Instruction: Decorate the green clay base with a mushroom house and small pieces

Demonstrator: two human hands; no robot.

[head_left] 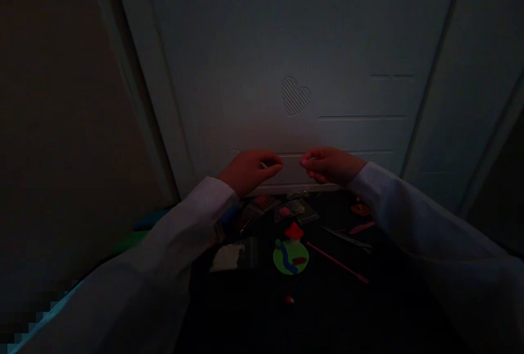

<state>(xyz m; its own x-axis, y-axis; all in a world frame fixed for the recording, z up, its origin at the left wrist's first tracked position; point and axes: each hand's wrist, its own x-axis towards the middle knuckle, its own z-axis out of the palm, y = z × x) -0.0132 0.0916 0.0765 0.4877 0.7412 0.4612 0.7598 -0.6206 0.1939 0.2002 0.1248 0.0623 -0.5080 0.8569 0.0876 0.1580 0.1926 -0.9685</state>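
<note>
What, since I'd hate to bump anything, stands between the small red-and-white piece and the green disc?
Nothing visible does: only dark tabletop shows between the small red-and-white piece and the green disc. The blue strip ends by the disc's near edge; the red-capped mushroom stands at the far side.

From the person's head, the one camera looked forward and down between the left sleeve [164, 250] and right sleeve [417, 223], close above the worktop [237, 316] and its green disc [279, 261], squarely facing a pale panel [237, 48].
</note>
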